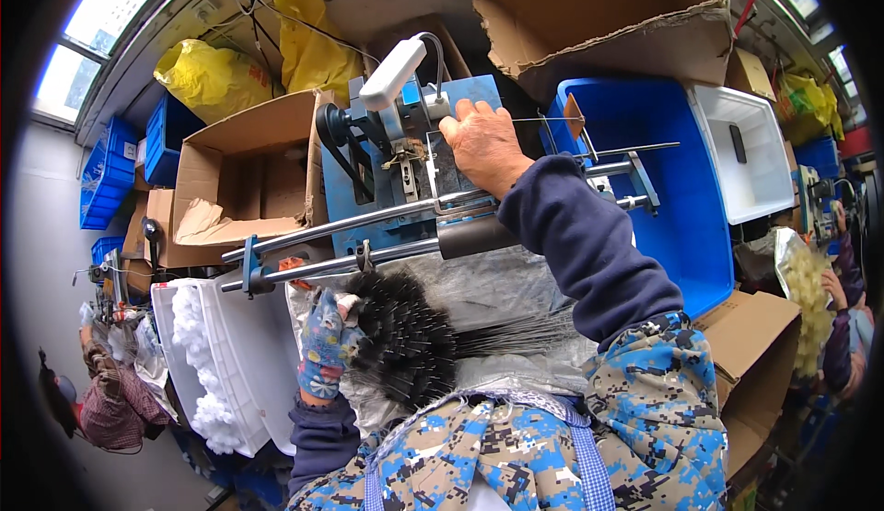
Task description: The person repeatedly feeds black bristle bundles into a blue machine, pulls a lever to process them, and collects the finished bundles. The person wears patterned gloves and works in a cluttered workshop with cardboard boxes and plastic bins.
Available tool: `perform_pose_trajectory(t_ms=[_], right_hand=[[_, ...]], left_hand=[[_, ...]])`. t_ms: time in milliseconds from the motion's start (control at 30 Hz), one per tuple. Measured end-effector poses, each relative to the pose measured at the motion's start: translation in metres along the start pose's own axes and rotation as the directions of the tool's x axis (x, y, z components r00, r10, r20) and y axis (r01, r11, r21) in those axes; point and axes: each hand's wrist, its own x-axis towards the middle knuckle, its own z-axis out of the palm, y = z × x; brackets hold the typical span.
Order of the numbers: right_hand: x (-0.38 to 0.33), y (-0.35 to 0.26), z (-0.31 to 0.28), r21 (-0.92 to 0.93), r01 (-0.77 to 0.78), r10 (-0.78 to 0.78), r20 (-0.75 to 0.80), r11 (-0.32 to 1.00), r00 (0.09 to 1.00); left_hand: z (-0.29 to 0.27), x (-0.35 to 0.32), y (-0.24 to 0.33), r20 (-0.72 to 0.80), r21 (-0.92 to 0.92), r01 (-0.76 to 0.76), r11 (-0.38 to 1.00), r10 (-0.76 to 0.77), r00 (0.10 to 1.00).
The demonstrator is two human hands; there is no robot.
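Observation:
My left hand (324,343), in a patterned fabric glove, grips a thick bundle of black brush-like pieces on thin wire stems (405,336) resting on my lap. My bare right hand (481,143) reaches forward onto the blue machine (382,189), fingers curled at its dark centre part beside a white handle (394,74). Whether the fingers pinch anything is hidden. Two steel rails (368,235) run across in front of the machine, with a dark sliding block (474,235) under my right forearm. A thin wire (543,120) juts out to the right of my hand.
A white tray with white fluffy pieces (207,364) stands at lower left. An open cardboard box (244,180) sits left of the machine, a blue tub (677,207) and a white bin (746,156) to its right. Yellow bags (216,74) lie behind. Another person's hand (836,285) works at far right.

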Motion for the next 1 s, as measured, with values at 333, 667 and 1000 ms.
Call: perform_pose_trajectory(t_ms=[333,667,1000], right_hand=[[-0.001,0.003,0.001,0.040,0.031,-0.031,0.000,0.999,1.000],[-0.001,0.004,0.007,0.075,0.051,-0.044,-0.090,0.996,0.995],[0.006,0.011,0.011,0.137,-0.070,0.063,0.053,0.988,0.997]], left_hand=[[-0.037,0.003,0.049,-0.123,0.124,0.119,0.985,-0.104,0.987],[-0.051,0.023,0.073,-0.516,-0.682,-0.159,0.714,-0.316,0.796],[-0.052,0.027,0.070,-0.409,-0.790,-0.110,0.603,-0.385,0.827]])
